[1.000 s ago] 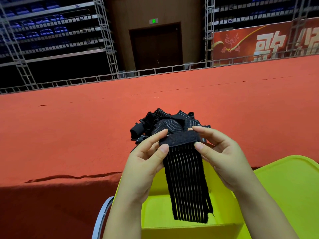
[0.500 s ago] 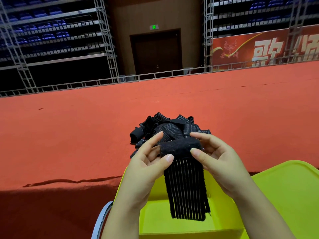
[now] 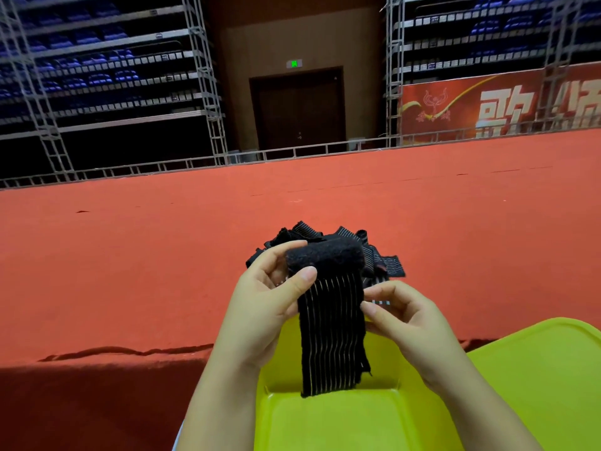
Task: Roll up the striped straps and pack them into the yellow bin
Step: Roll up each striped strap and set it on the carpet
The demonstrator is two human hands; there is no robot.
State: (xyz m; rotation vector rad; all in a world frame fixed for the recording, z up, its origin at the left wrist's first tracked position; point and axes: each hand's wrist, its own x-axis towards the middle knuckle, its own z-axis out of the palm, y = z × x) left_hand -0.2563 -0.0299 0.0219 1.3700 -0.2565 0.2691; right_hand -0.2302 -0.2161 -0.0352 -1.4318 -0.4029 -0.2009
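1. Yellow bin (image 3: 328, 421) sits below my hands, just in front of the red surface (image 3: 130, 271). Its visible floor holds no strap.
2. Striped strap (image 3: 331, 330) hangs above the bin, its top end rolled.
3. My left hand (image 3: 260, 307) pinches the roll, thumb in front.
4. My right hand (image 3: 409, 323) pinches the strap's right edge.
5. Loose strap pile (image 3: 374, 255) lies on the surface, behind the roll.
6. Second yellow piece (image 3: 536, 369) lies at the right; bin or lid, cannot tell.

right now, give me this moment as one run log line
step: rolling strap | left hand: pinches roll | right hand: pinches strap edge | pile: on red carpet | yellow bin: no straps visible inside
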